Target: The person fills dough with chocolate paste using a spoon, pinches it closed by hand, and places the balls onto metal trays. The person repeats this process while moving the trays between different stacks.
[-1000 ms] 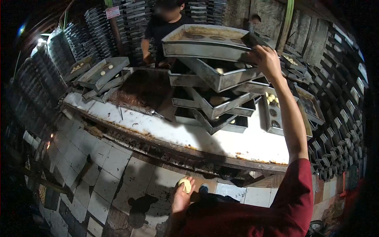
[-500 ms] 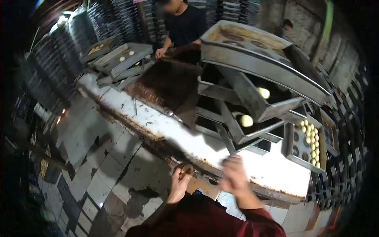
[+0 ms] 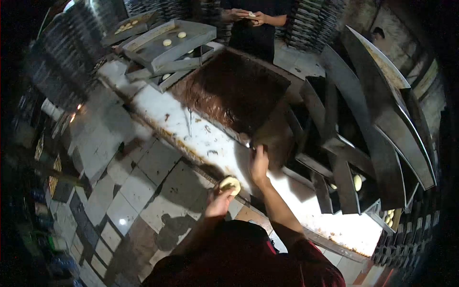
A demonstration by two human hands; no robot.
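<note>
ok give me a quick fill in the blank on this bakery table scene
1. The left hand holds a piece of ____.
2. The right hand reaches to the edge of the tray of dark ____ filling.
3. The metal trays are stacked to the person's ____.

Missing words: dough; brown; right

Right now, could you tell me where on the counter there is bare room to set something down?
The white counter is bare between the brown filling tray and its near edge, left of the right hand. Another bare patch lies below the stacked pans. The far left is crowded with dough trays. The left hand holds a dough piece.
</note>
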